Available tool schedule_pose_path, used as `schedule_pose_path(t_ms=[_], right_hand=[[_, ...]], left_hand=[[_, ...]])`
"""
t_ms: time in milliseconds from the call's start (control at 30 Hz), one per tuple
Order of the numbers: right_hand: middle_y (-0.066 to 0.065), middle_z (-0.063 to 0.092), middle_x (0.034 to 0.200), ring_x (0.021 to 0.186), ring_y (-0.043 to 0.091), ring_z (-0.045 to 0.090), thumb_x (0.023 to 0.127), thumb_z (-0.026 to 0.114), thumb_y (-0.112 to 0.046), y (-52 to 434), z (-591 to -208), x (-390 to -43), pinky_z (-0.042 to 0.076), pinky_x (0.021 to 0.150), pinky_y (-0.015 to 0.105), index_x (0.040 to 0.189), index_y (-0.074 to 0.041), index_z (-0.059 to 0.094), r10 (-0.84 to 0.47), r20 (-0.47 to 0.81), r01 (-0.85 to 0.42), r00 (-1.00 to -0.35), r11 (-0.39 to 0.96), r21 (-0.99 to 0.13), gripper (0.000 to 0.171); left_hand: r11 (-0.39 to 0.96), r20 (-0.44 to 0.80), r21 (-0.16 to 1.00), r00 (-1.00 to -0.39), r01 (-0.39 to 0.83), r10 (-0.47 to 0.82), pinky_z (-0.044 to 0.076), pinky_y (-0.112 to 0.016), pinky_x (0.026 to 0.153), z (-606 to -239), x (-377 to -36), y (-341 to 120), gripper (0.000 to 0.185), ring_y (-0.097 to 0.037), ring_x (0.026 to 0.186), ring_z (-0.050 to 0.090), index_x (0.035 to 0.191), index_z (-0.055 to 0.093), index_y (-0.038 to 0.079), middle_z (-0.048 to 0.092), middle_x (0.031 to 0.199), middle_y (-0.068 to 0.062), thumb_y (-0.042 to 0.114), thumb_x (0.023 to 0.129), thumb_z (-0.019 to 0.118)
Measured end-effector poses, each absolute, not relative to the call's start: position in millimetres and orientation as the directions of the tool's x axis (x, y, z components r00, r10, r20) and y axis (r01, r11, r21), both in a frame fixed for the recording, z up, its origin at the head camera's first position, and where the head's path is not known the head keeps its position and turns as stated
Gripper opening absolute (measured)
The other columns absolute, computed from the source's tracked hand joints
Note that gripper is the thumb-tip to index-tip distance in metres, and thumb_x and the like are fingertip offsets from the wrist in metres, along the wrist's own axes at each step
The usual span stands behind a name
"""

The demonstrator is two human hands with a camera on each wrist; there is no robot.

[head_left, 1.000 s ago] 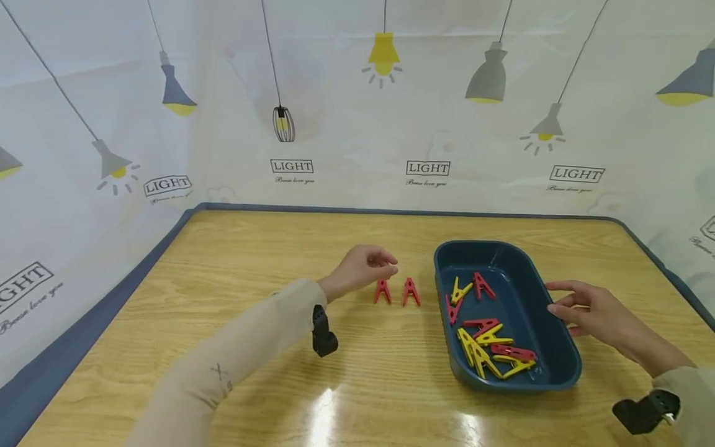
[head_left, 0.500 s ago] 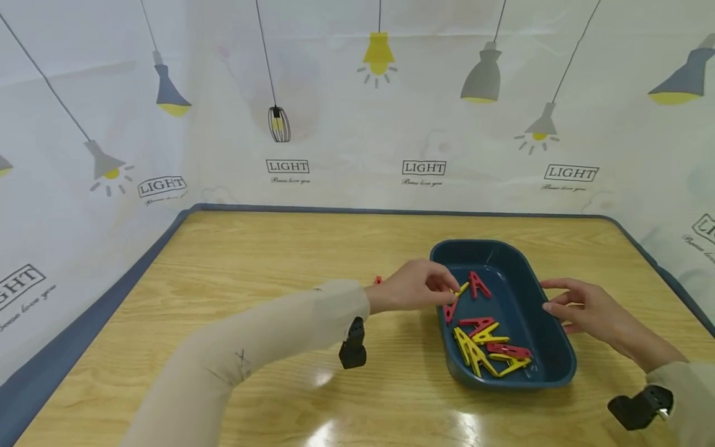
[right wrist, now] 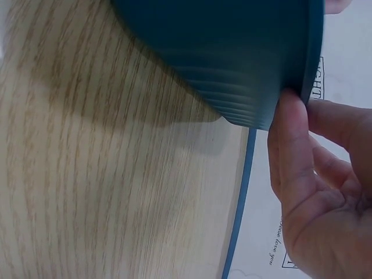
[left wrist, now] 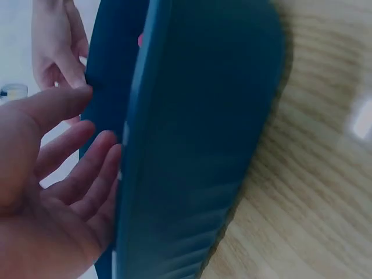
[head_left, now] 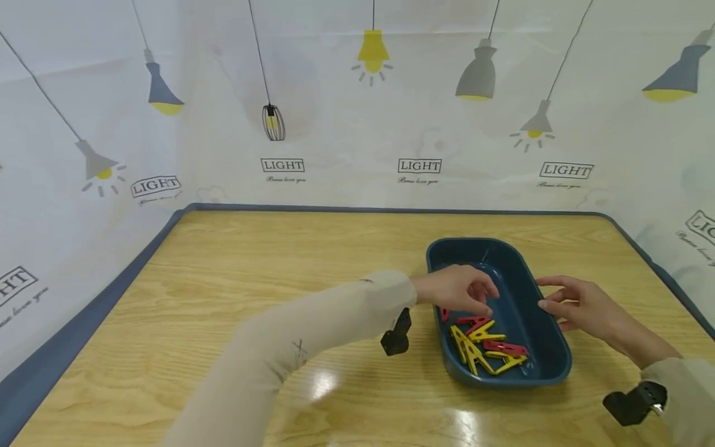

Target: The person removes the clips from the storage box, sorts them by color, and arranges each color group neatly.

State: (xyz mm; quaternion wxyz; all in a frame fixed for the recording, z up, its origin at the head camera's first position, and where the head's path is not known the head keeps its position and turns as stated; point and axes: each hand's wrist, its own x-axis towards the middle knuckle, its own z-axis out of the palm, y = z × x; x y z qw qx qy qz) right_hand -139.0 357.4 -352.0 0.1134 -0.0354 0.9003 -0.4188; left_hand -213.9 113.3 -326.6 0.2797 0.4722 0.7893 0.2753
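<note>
A dark blue tray (head_left: 525, 292) sits right of centre on the wooden table and holds several red and yellow clothespins (head_left: 486, 347). My left hand (head_left: 463, 290) hovers over the tray's left half with its fingers drooping toward the pins. In the left wrist view its fingers (left wrist: 75, 174) are spread and relaxed beside the tray's wall (left wrist: 197, 145), with nothing in them. My right hand (head_left: 570, 304) touches the tray's right rim, its thumb (right wrist: 290, 133) against the edge of the tray (right wrist: 232, 58). My left forearm hides the table just left of the tray.
The wooden table (head_left: 251, 279) has a dark blue border (head_left: 139, 261). A white curtain printed with lamps (head_left: 357, 124) closes off the back and both sides. Black camera mounts sit on my left wrist (head_left: 395, 335) and right wrist (head_left: 634, 403).
My left hand moved right from two red clothespins standing on the table to over the tray. My forearm now covers those two pins. The right hand stayed at the tray's rim.
</note>
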Motion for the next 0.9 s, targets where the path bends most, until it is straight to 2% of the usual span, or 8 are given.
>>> schedule_pose_path(t_ms=[267,433,600,900], right_hand=[[0.018,0.057,0.098,0.082,0.023,0.059,0.091,0.051,-0.021,358.9,-351.2,-139.2,0.052,0.064,0.036,0.132,0.008,0.028,-0.161,-0.173,0.025,-0.972,0.658,-0.752,0.055],[0.019,0.057,0.098,0.082,0.023,0.059,0.091,0.052,-0.021,359.5,-352.3,-140.1,0.052,0.062,0.035,0.132,0.008,0.028,-0.161,-0.169,0.025,-0.972,0.649,-0.76,0.056],[0.019,0.057,0.098,0.081,0.023,0.059,0.091,0.051,-0.022,359.4,-352.7,-139.8,0.052,0.062,0.036,0.132,0.007,0.028,-0.155,-0.167,0.026,-0.974,0.653,-0.757,0.056],[0.019,0.057,0.098,0.078,0.016,0.059,0.091,0.051,-0.022,358.1,-351.6,-138.3,0.052,0.062,0.034,0.132,0.007,0.029,-0.159,-0.157,0.019,-0.975,0.643,-0.766,0.055]], left_hand=[[0.431,-0.295,0.685,-0.318,0.587,0.901,0.041,-0.012,0.07,-339.6,-225.6,130.8,0.038,-0.001,0.083,0.054,0.122,0.052,0.009,0.06,0.094,0.004,0.016,0.086,0.059],[0.457,-0.313,0.667,-0.336,0.588,0.889,0.041,-0.012,0.069,-349.5,-232.4,140.3,0.04,-0.001,0.084,0.053,0.121,0.052,0.012,0.058,0.1,0.003,0.016,0.083,0.062],[0.51,-0.368,0.671,-0.356,0.538,0.859,0.041,-0.013,0.068,-353.6,-232.7,144.3,0.04,-0.002,0.089,0.051,0.121,0.053,0.014,0.056,0.105,0.002,0.013,0.082,0.064],[0.565,-0.429,0.661,-0.368,0.495,0.825,0.041,-0.011,0.068,-357.7,-231.4,149.5,0.041,-0.004,0.091,0.052,0.116,0.057,0.009,0.058,0.106,0.001,0.005,0.077,0.068]])
